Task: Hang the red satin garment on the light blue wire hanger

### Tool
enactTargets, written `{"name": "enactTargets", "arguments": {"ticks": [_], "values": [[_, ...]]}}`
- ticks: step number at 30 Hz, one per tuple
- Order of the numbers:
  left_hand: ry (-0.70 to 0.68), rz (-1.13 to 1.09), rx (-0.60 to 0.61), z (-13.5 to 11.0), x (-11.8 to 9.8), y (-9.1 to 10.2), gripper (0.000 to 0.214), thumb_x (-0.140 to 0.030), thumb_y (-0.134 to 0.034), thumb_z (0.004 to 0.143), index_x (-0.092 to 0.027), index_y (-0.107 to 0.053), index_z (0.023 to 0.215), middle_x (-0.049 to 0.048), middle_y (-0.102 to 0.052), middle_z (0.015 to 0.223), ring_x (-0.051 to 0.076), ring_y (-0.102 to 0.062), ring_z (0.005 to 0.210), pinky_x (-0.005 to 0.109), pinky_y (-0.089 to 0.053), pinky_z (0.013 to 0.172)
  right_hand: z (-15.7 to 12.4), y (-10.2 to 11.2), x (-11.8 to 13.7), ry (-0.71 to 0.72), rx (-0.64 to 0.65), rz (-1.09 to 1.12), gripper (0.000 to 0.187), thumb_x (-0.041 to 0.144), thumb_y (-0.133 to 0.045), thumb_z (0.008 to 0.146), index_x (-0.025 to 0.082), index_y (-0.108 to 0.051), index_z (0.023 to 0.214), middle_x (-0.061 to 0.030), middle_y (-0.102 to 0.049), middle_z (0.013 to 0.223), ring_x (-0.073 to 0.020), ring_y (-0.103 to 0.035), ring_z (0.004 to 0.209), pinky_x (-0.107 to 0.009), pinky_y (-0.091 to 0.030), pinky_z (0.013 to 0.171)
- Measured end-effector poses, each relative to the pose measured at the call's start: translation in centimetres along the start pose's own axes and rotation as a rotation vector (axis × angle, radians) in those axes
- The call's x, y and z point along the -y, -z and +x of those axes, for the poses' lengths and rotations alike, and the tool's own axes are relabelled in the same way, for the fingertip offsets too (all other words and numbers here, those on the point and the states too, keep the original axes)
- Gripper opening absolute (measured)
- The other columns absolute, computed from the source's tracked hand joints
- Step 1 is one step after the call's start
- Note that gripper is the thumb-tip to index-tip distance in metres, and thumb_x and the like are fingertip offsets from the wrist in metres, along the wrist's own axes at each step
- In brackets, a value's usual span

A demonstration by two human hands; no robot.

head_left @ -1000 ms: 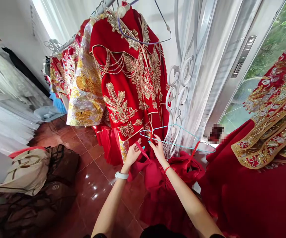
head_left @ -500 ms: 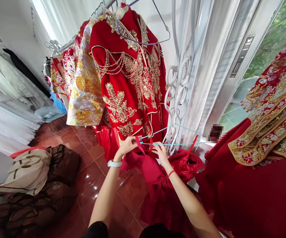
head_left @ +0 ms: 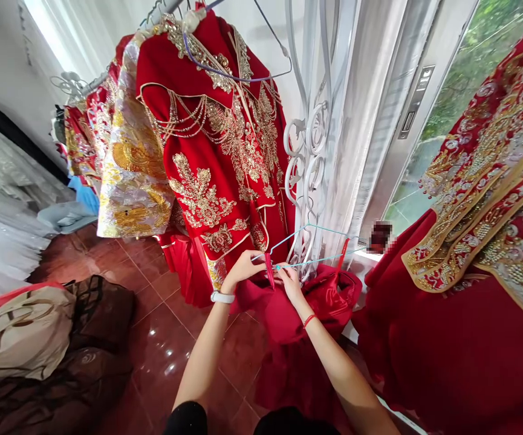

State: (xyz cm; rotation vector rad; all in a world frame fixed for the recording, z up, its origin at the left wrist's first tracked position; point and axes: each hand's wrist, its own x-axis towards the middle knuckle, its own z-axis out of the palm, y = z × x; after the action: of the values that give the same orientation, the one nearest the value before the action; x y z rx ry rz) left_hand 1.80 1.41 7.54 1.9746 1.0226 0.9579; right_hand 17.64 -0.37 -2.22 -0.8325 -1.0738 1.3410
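My left hand [head_left: 245, 269] is closed in a pinch at the left end of a thin light-blue wire clothes hanger [head_left: 324, 258]. A narrow red strap [head_left: 269, 267] loops over the hanger between my two hands. My right hand [head_left: 291, 285] is closed too, its fingertips pinching at the strap beside the lower wire; the exact contact is partly hidden. Below both hands hangs the red garment [head_left: 283, 314] that the strap belongs to. A second strap [head_left: 343, 254] runs up to the hanger's right side from the shiny red bodice [head_left: 336, 287].
A red jacket with gold embroidery [head_left: 225, 133] hangs ahead on a clothes rack [head_left: 93, 81] with other garments. White scrolled ironwork [head_left: 306, 139] stands beside it. An embroidered red gown [head_left: 479, 241] fills the right side. Bags [head_left: 29, 320] lie on the tiled floor at left.
The strap that leaned over by my left fingers now stands more upright between my hands. My hands have drawn closer together on the hanger. The view has shifted slightly to the right.
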Motion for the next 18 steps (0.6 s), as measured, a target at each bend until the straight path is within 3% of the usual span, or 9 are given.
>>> {"name": "enactTargets", "arguments": {"ticks": [5,8,10,12,15,17,18], "values": [[0.082,-0.246,-0.17,-2.4,2.8,-1.6,0.027,-0.037,-0.075,0.071,-0.015,-0.071,0.087,0.0076,-0.076,0.089,0.022,-0.069,0.085,0.036,-0.055,0.088,0.0,0.1,0.1,-0.032,-0.014,0.026,0.053,0.071,-0.068,0.069,0.024,-0.058,0.091,-0.0066,-0.071,0.098,-0.0253,-0.073,0.082,-0.041,-0.061,0.075],[0.111,-0.321,-0.277,-3.2,4.0,-2.0,0.031,-0.039,-0.074,0.071,-0.016,-0.069,0.092,0.0082,-0.075,0.094,0.023,-0.069,0.091,0.037,-0.054,0.092,-0.1,0.8,0.8,-0.043,0.043,-0.033,0.047,0.066,-0.066,0.073,0.024,-0.062,0.092,-0.0063,-0.072,0.097,-0.0235,-0.072,0.083,-0.041,-0.06,0.08],[0.109,-0.325,-0.348,-3.6,4.3,-1.6,0.032,-0.038,-0.071,0.072,-0.017,-0.067,0.096,0.0084,-0.073,0.1,0.022,-0.068,0.095,0.037,-0.053,0.093,-0.5,2.8,1.7,-0.023,0.121,-0.159,0.039,0.058,-0.066,0.075,0.023,-0.066,0.094,-0.0066,-0.073,0.096,-0.0234,-0.072,0.086,-0.04,-0.058,0.081],[0.088,-0.254,-0.43,-4.1,4.0,-1.1,0.03,-0.036,-0.068,0.076,-0.018,-0.065,0.1,0.0086,-0.07,0.107,0.022,-0.067,0.099,0.036,-0.053,0.093,-1.2,6.3,2.8,0.034,0.121,-0.322,0.032,0.048,-0.065,0.076,0.023,-0.069,0.094,-0.0073,-0.074,0.098,-0.0238,-0.07,0.087,-0.04,-0.057,0.08],[0.008,-0.023,-0.609,-4.8,1.8,-1.0,0.022,-0.027,-0.059,0.082,-0.02,-0.064,0.102,0.0077,-0.067,0.108,0.021,-0.063,0.101,0.035,-0.052,0.092,-2.4,13.6,4.3,0.156,-0.203,-0.572,0.027,0.04,-0.057,0.078,0.021,-0.069,0.093,-0.0094,-0.073,0.099,-0.0244,-0.068,0.088,-0.041,-0.054,0.083],[-0.077,0.162,-0.726,-5.0,-0.4,-2.0,0.018,-0.021,-0.054,0.084,-0.021,-0.064,0.099,0.007,-0.065,0.105,0.023,-0.061,0.102,0.039,-0.049,0.096,-3.1,18.1,4.8,0.19,-0.514,-0.848,0.025,0.034,-0.058,0.074,0.021,-0.068,0.092,-0.0105,-0.071,0.095,-0.0269,-0.064,0.091,-0.044,-0.05,0.087],[-0.122,0.242,-0.757,-5.0,-1.4,-3.0,0.018,-0.019,-0.053,0.085,-0.022,-0.065,0.097,0.007,-0.064,0.104,0.024,-0.059,0.104,0.041,-0.046,0.098,-3.3,19.9,4.8,0.17,-0.602,-0.969,0.025,0.033,-0.061,0.071,0.02,-0.068,0.093,-0.0104,-0.07,0.092,-0.0282,-0.063,0.093,-0.044,-0.048,0.088]]}}
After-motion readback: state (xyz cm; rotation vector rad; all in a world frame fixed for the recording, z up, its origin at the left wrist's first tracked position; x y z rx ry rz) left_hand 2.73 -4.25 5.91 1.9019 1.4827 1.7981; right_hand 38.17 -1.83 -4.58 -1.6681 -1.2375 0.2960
